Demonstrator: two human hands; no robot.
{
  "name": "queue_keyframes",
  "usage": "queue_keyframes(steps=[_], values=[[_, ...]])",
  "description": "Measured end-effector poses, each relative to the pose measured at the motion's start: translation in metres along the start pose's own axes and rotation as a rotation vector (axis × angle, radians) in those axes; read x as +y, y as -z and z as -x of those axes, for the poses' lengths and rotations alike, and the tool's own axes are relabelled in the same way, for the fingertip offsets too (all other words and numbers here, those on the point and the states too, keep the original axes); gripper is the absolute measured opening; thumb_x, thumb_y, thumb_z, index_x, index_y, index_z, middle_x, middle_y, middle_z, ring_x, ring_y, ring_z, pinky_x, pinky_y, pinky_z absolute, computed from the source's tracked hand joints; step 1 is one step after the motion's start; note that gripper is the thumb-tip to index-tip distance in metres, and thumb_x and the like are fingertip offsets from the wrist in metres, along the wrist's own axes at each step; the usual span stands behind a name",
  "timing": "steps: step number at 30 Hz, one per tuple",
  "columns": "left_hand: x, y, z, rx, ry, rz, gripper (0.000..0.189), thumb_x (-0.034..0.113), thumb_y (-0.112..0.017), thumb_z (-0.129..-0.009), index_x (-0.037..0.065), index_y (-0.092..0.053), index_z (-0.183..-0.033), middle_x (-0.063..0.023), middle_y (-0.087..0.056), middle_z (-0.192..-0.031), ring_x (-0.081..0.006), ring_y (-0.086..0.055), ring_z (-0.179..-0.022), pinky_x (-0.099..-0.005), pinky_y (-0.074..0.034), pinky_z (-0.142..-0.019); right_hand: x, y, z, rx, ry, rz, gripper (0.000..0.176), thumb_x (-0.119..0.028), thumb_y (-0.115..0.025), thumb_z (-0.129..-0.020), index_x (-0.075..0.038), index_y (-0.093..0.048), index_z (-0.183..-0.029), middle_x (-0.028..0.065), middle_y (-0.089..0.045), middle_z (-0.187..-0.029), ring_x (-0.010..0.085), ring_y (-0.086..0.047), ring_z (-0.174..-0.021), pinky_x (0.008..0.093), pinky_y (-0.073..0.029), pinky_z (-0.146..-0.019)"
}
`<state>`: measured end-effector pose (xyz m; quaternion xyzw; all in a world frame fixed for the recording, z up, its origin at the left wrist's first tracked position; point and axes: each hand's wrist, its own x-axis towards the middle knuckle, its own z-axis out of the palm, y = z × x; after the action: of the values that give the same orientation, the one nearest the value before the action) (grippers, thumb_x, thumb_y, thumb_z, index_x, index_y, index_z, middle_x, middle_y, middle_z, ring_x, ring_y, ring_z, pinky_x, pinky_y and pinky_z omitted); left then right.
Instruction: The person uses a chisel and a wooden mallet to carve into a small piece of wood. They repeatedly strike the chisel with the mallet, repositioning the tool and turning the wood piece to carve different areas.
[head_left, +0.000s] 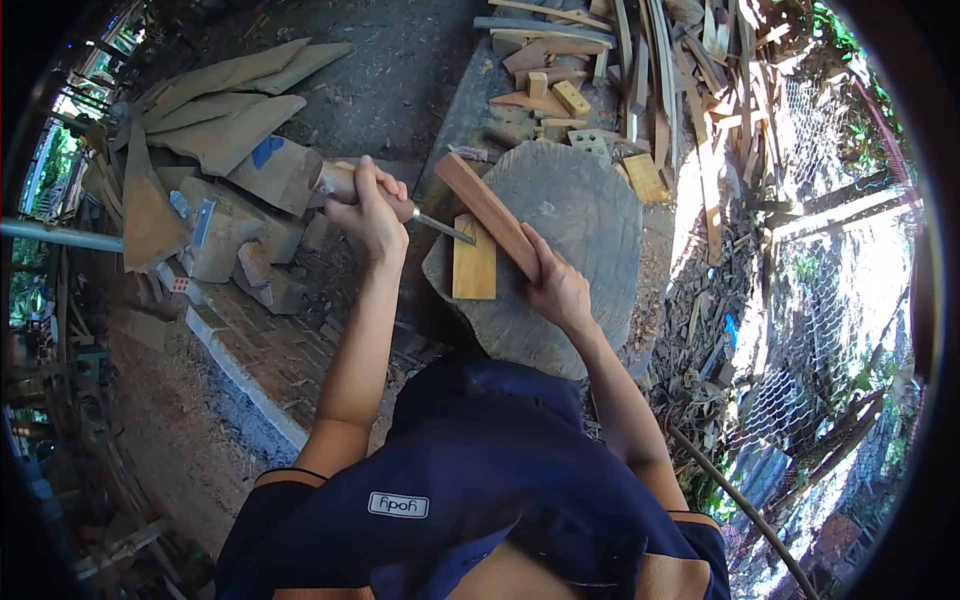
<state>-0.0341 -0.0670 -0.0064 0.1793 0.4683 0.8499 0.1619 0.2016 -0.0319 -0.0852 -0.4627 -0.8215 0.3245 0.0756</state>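
My left hand (372, 208) is closed around the wooden handle of a chisel (440, 225), a long thin metal shaft slanting down to the right. Its tip meets the upper part of a small yellow wooden block (474, 272), where a dark marking shows. In my right hand (560, 290) is the lower end of a reddish-brown wooden bar (488, 208), which slants up to the left just beside the chisel tip. Beneath the block and the bar lies a round, cracked tree-stump block (590, 215), its top weathered grey.
Behind the stump, wood offcuts (570, 98) and long strips (655, 60) are piled. Large thin wooden boards (225, 130) lean at the left, near a brick-edged ledge (250, 385). Wire mesh (820, 290) stands at the right, with wood scraps along the ground.
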Motion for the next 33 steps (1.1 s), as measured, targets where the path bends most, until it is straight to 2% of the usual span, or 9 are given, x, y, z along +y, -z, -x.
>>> queue_keyframes(steps=[2,5,11,13,25,30,33], values=[[-0.001,0.000,0.000,-0.001,0.002,0.003,0.018,0.007,-0.060,-0.093,0.009,-0.042,-0.089,-0.0026,-0.050,-0.076,-0.0112,-0.049,-0.057,-0.0299,-0.042,-0.048,0.004,-0.003,0.000,0.082,0.072,0.024,0.075,-0.006,-0.057,-0.080,-0.028,-0.039,-0.150,0.0175,-0.068,-0.097,0.0395,-0.069,-0.088,0.0491,-0.055,-0.076],[-0.002,-0.001,0.000,-0.007,-0.007,0.008,0.018,0.008,-0.059,-0.094,0.008,-0.043,-0.087,-0.0017,-0.050,-0.069,-0.0112,-0.048,-0.053,-0.0303,-0.043,-0.048,0.004,-0.003,0.000,0.082,0.073,0.022,0.075,-0.006,-0.056,-0.080,-0.028,-0.038,-0.150,0.0172,-0.068,-0.097,0.0392,-0.069,-0.088,0.0491,-0.055,-0.075],[-0.002,0.002,0.002,-0.051,-0.002,0.045,0.015,0.008,-0.059,-0.092,0.008,-0.044,-0.090,-0.0029,-0.051,-0.069,-0.0115,-0.049,-0.052,-0.0304,-0.044,-0.047,0.005,-0.004,-0.001,0.088,0.077,0.017,0.075,-0.006,-0.057,-0.080,-0.028,-0.038,-0.150,0.0170,-0.067,-0.097,0.0392,-0.068,-0.089,0.0490,-0.055,-0.076],[-0.002,0.005,0.003,-0.113,-0.004,0.070,0.014,0.010,-0.058,-0.092,0.008,-0.045,-0.096,-0.0046,-0.052,-0.074,-0.0122,-0.049,-0.053,-0.0301,-0.043,-0.046,0.005,-0.004,-0.001,0.087,0.074,0.019,0.075,-0.006,-0.057,-0.080,-0.028,-0.038,-0.150,0.0170,-0.067,-0.097,0.0393,-0.068,-0.090,0.0490,-0.055,-0.077],[-0.002,-0.005,0.008,-0.142,-0.039,0.047,0.013,0.005,-0.056,-0.092,0.005,-0.043,-0.089,-0.0044,-0.050,-0.067,-0.0112,-0.048,-0.049,-0.0293,-0.044,-0.044,0.004,-0.004,-0.001,0.078,0.051,0.008,0.076,-0.006,-0.057,-0.080,-0.028,-0.038,-0.150,0.0173,-0.068,-0.102,0.0394,-0.068,-0.094,0.0490,-0.054,-0.080],[-0.008,-0.012,0.015,-0.143,-0.063,-0.018,0.012,0.002,-0.054,-0.094,0.006,-0.042,-0.092,-0.0042,-0.051,-0.071,-0.0109,-0.048,-0.052,-0.0298,-0.043,-0.046,0.005,-0.002,-0.001,0.069,0.071,-0.024,0.078,-0.005,-0.057,-0.078,-0.028,-0.037,-0.150,0.0188,-0.068,-0.109,0.0410,-0.067,-0.099,0.0493,-0.054,-0.082],[-0.009,-0.018,0.022,-0.182,-0.168,-0.106,0.014,-0.001,-0.054,-0.094,0.005,-0.042,-0.093,-0.0045,-0.051,-0.071,-0.0103,-0.049,-0.051,-0.0287,-0.045,-0.046,0.000,0.008,-0.006,0.017,0.074,-0.068,0.081,-0.005,-0.058,-0.075,-0.027,-0.036,-0.150,0.0218,-0.067,-0.114,0.0439,-0.066,-0.100,0.0502,-0.053,-0.084]])
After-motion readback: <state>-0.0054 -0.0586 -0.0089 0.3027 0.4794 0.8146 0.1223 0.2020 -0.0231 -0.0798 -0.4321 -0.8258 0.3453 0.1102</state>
